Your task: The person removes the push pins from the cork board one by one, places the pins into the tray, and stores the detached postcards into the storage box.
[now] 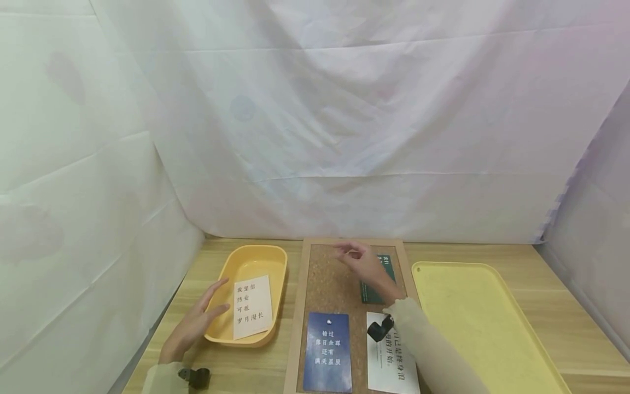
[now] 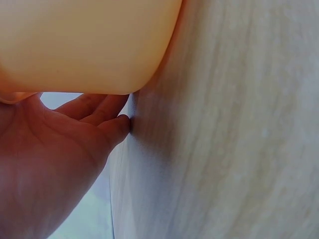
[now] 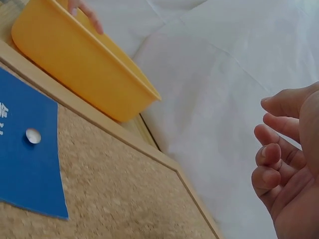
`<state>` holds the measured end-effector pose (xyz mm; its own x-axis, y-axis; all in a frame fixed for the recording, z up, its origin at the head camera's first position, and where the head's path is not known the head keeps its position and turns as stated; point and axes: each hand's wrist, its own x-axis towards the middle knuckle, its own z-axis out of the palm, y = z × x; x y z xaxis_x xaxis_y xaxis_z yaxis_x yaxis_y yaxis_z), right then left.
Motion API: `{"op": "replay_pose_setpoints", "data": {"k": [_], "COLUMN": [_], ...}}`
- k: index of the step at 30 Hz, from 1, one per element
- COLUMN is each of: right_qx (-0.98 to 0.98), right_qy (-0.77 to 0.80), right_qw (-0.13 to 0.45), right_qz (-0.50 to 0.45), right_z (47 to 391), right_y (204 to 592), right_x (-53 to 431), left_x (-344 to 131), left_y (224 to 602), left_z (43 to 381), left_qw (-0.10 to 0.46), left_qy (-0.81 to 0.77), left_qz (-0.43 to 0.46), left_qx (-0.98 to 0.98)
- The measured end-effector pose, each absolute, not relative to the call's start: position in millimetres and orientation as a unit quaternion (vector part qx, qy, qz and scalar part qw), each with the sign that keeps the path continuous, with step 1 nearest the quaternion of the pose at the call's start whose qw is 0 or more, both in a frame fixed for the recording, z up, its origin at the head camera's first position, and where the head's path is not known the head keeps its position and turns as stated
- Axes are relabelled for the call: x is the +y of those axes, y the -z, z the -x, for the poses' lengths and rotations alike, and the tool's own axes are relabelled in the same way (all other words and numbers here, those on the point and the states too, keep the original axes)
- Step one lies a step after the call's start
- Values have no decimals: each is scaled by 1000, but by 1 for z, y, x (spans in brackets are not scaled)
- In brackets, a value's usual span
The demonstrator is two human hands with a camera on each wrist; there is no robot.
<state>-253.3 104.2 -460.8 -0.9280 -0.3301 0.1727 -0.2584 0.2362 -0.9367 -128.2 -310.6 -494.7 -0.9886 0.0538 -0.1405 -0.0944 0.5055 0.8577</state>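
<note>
My left hand (image 1: 196,320) is at the left side of a yellow plastic basin (image 1: 282,262), thumb and fingers spread at its rim. In the left wrist view, its fingers reach along the basin's wall, close to the wood tabletop. Inside the basin leans a cream card (image 1: 252,307) with handwritten-style characters. Over the upper part of a framed corkboard (image 1: 327,273) hovers my right hand (image 1: 366,265), fingers loosely bent, with nothing visible between them. It partly covers a dark green card (image 1: 386,267). Below, a blue card (image 1: 327,353) is fixed by a white pushpin (image 3: 33,136).
A white card (image 1: 386,372) with dark print lies on the board's lower right, partly under my right forearm. Right of the board is a pale yellow tray (image 1: 472,312). White cloth (image 1: 344,137) hangs behind the wood table (image 1: 531,273) and along its sides.
</note>
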Motion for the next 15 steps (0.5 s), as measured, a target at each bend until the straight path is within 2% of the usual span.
{"op": "replay_pose_setpoints", "data": {"k": [10,15], "right_qx": [804,810], "right_qy": [570,558], "right_qw": [-11,-18], "right_qz": [171,180], "right_z": [260,251], "right_y": [464,448], "right_x": [125,132], "left_x": [-311,-310], "left_y": [496,495], "left_z": [128,128], "left_qw": [71,72], "left_qy": [-500,-502], "left_qz": [10,12], "left_qx": [863,862]}}
